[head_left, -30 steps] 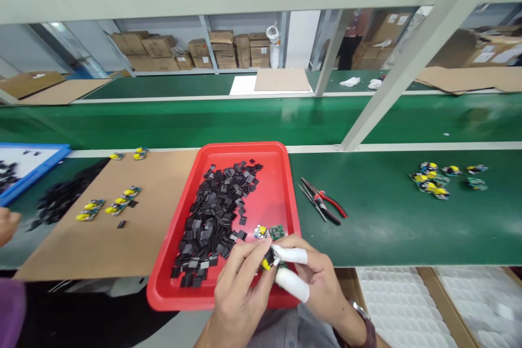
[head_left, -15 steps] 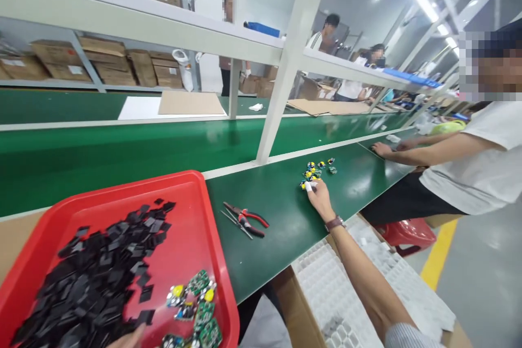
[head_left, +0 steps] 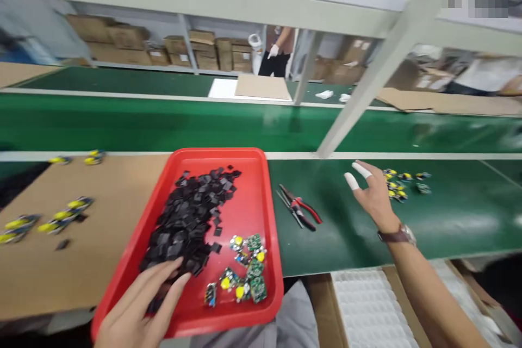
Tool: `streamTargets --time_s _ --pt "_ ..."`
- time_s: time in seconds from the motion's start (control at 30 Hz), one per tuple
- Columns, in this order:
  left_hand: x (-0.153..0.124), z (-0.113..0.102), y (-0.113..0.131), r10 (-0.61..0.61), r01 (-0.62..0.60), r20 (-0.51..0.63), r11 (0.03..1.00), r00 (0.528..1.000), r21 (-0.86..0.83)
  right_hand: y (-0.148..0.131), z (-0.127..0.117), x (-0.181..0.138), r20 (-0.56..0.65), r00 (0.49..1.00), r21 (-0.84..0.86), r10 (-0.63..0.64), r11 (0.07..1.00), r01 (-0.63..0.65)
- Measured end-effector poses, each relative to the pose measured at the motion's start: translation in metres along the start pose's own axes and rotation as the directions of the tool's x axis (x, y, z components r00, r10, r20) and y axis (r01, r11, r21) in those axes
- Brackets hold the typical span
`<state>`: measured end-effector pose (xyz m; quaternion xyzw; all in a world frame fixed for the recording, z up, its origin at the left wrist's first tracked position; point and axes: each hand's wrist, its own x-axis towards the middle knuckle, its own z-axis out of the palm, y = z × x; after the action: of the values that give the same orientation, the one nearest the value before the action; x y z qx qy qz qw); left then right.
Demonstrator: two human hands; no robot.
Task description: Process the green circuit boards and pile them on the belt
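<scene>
My left hand [head_left: 141, 302] reaches over the near edge of a red tray [head_left: 272, 261]. Its thumb and fingers are apart, bent over a heap of small black square pieces [head_left: 191, 206]; nothing shows gripped between them. Several small green circuit boards with yellow parts [head_left: 256, 269] lie in the tray's near right corner. Above the green bench, my right hand [head_left: 374, 196] is open, with white covers on two fingertips and nothing held. Just right of it sits a cluster of similar circuit boards [head_left: 395, 190], partly hidden by the hand.
Red-handled pliers [head_left: 299, 206] and a thin metal tool [head_left: 289, 207] lie between tray and right hand. More boards [head_left: 67, 215] rest on cardboard [head_left: 101, 261] at left. A slanted white post [head_left: 367, 81] rises behind the bench. A box of white trays [head_left: 367, 304] stands below. People stand beyond.
The view has swung left, bringing the cardboard and its boards into sight. My right hand has come away from the board cluster, leftward, its fingers spread. More of my left hand shows over the black pieces.
</scene>
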<state>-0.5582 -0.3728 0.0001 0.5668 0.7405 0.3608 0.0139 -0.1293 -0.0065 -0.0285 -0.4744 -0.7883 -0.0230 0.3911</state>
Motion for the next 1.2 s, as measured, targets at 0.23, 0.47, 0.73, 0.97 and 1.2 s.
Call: streamTargets --time_s 0.23,0.47,0.73,0.97,1.2 --pt "0.011 0.041 0.052 -0.005 -0.104 0.509 0.977 0.861 0.186 -0.229 0.048 -0.031 0.481 0.639 0.556 -0.6 0.772 0.307" --pt "0.002 0.039 0.053 0.035 -0.075 0.516 0.995 0.856 0.058 -0.296 0.106 -0.037 0.575 0.458 0.602 -0.678 0.73 0.323" --pt "-0.008 0.033 0.036 -0.075 0.176 0.293 0.925 0.953 -0.338 -0.287 0.083 -0.027 0.548 0.541 0.655 -0.638 0.729 0.197" --pt "0.013 0.038 0.054 -0.196 0.485 0.451 0.486 0.871 -0.727 -0.275 0.02 -0.04 0.17 0.717 0.923 -0.676 0.364 0.124" --pt "0.025 0.052 0.078 -0.242 0.462 0.394 0.451 0.887 -0.763 -0.27 0.002 -0.069 0.381 0.846 0.889 -0.372 0.397 -0.226"
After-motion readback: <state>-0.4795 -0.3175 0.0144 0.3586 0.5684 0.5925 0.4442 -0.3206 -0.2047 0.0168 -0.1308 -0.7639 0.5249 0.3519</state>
